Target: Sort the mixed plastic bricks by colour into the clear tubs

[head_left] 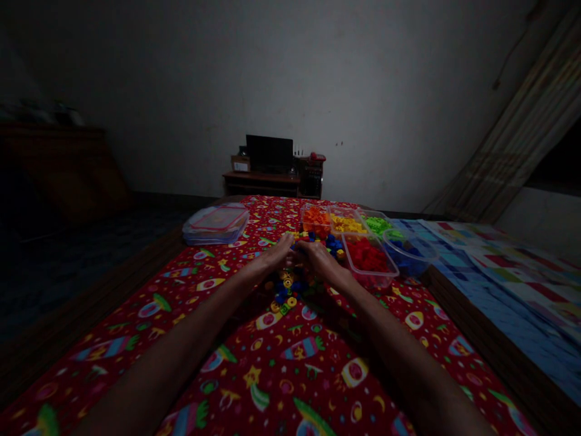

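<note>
Fingers [285,245] curled and nearly meeting above a heap of small plastic blocks [284,292]

Dim, scuffed plaster wall [363,91] fills the back of the room, and a striped fabric curtain [512,127] slants across the right corner. A red printed cloth [290,375], busy with rockets and stars, spreads over a surface with a dark wooden edge [91,290]. A quilt of blue and white squares [503,278] lies to its right. Far off stands a low wooden cabinet [261,183] bearing a dark monitor [269,153] and a cardboard box [240,163], their details lost in shadow.

Five clear plastic tubs sit on the cloth's far side, filled with orange [315,221], yellow [347,221], green [376,225], red [367,257] and blue [408,254] blocks. A flat, translucent plastic container [216,224] rests to the left.

Bare forearms reach in from below. The left hand [275,255] and right hand [320,260] hover close together, fingers gently bent, not spread. Their tips hide whatever lies between them, so I cannot tell whether they pinch anything. The heap, knobbly blue pieces and yellow rings, sits on the cloth just under the hands; more small blocks lie just beyond the fingertips, too dim to make out singly.
</note>
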